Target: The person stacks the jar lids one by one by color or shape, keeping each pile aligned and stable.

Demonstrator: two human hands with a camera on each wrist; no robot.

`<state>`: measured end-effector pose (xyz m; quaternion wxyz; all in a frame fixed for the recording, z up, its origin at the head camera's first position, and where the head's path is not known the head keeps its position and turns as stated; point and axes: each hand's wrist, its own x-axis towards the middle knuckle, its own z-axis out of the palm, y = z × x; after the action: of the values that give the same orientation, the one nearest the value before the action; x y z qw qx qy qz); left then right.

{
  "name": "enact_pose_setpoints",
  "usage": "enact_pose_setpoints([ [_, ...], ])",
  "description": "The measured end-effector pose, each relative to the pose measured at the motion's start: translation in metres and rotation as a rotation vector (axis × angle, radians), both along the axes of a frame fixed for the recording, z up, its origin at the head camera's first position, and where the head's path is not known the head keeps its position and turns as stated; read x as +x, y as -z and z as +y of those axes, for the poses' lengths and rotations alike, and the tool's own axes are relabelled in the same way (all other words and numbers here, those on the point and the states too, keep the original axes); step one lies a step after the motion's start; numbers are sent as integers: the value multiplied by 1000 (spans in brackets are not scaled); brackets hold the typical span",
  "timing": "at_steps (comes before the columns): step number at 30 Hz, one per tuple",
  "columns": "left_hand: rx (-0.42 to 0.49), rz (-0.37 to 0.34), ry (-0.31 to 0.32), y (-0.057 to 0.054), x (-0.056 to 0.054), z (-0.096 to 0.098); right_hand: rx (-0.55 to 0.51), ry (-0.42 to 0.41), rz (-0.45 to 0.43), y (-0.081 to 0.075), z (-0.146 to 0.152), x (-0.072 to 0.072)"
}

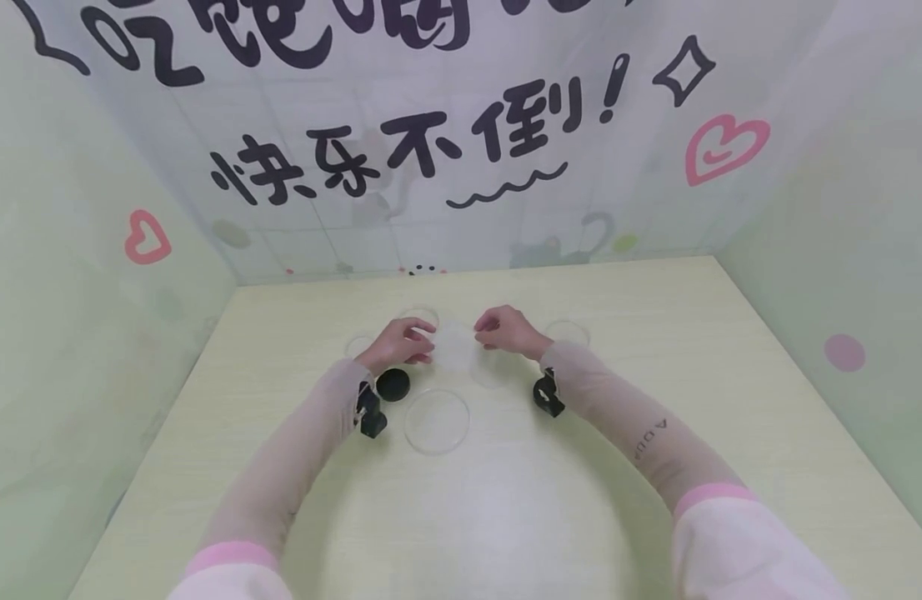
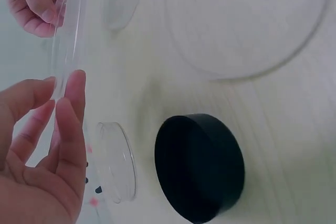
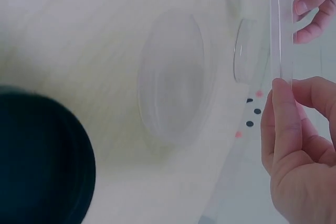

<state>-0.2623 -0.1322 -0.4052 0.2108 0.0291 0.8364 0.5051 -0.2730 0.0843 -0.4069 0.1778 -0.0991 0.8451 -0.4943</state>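
Between both hands a translucent petri dish (image 1: 455, 346) is held up on edge over the table. My left hand (image 1: 403, 343) pinches one side of its rim between thumb and fingers; in the left wrist view the dish (image 2: 68, 40) appears nearly edge-on. The right hand (image 1: 508, 329) pinches the opposite side, as the right wrist view of the dish (image 3: 282, 35) also shows. Another translucent shallow dish (image 3: 170, 77) lies on the table near the right hand. A small clear dish (image 2: 115, 162) and a black round cap (image 2: 202, 169) sit near the left hand.
A large clear round dish (image 1: 437, 422) lies nearer the person. Other clear dishes lie beyond the left hand and near the right wrist (image 1: 568, 333). A dark round object (image 3: 44, 156) is partly in the right wrist view. Printed cloth walls surround the pale table (image 1: 461, 517).
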Motion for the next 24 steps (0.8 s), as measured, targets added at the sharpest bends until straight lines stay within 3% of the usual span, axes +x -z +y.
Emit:
enact_pose_setpoints([
  [13, -54, -7, 47, 11, 13, -14, 54, -65, -11, 15, -11, 14],
  [24, -52, -9, 129, 18, 26, -21, 36, -119, 10, 20, -20, 22],
])
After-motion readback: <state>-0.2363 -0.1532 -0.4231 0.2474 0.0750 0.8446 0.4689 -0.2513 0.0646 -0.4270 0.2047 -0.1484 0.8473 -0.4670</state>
